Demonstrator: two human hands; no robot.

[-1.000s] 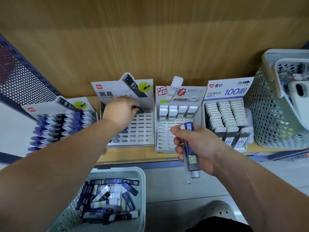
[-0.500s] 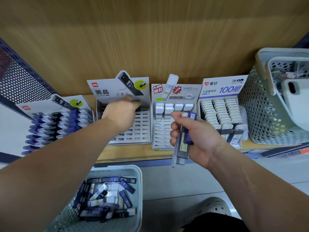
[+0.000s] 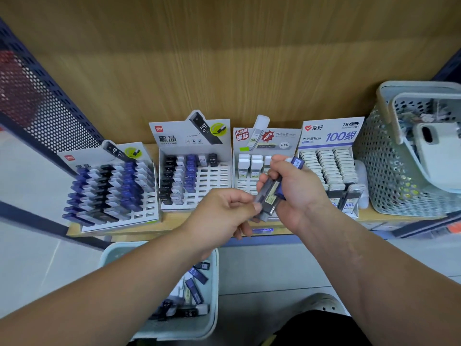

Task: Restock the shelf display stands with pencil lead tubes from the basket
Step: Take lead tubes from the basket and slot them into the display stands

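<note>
The tubes are flat, slim cases, smoky grey or blue-violet with pale labels, bunched in the right hand, which is closed around them in front of the third stand; how many it grips cannot be told. The left hand, at 9 o'clock of the bunch, pinches the lower end of one grey tube. Four stands sit on the shelf: the first nearly full, the second holding tubes mostly on its left side, the third with a few white ones, the fourth packed. At 6 o'clock, the basket holds more loose tubes. A second basket stands at 3 o'clock.
</note>
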